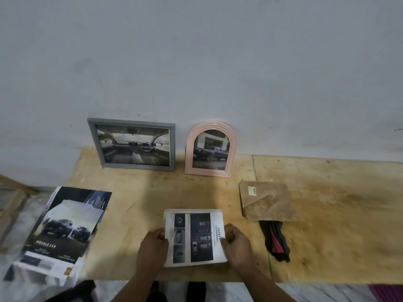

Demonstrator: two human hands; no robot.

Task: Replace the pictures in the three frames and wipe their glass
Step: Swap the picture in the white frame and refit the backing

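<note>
A printed picture sheet (194, 236) with car photos and the word SAFETY lies flat near the front of the plywood board (165, 192). My left hand (152, 245) pinches its left edge and my right hand (235, 243) pinches its right edge. I cannot tell whether a frame lies under the sheet. A grey rectangular frame (133, 143) with a car-interior photo leans on the wall at the back. Beside it, to the right, leans a pink arched frame (210, 149) with a pickup photo. A brown backing board (267, 201) with its stand flap lies flat on the right.
A dark and red cloth (275, 240) lies just below the backing board. Car brochures and cut pages (58, 232) are stacked at the left, overhanging the board's edge. A pale wall (196, 62) rises directly behind the frames. Wooden slats (11, 199) show at far left.
</note>
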